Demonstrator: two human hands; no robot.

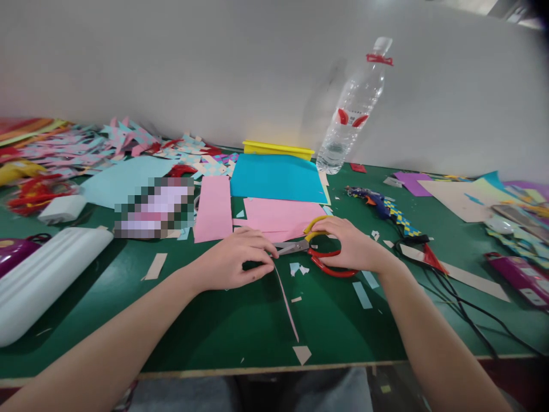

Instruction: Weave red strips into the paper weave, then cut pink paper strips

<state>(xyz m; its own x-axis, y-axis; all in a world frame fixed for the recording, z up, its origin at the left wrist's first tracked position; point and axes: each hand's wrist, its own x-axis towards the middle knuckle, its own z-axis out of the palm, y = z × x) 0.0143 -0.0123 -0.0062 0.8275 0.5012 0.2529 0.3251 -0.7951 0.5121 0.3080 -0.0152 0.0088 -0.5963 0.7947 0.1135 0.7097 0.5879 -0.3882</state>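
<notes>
My left hand (240,258) pinches one end of a thin pink paper strip (286,303), which trails down toward the table's front edge. In my right hand (349,243) is a pair of scissors (328,254) with red and yellow handles. Their blades are parted, and the tips lie close to my left fingertips and the strip's upper end. Just behind both hands lies a pink paper sheet (278,216), with a blue sheet (277,176) beyond it. A second, narrower pink piece (213,209) lies to the left. Small scraps (295,268) are scattered below the scissors.
A clear plastic bottle (354,109) leans against the grey wall. At left are a blurred-out phone-like object (156,209), a white long object (55,280) and piled woven paper strips (81,146). Black cables (457,297) and coloured paper (457,197) lie at right on the green table (206,337).
</notes>
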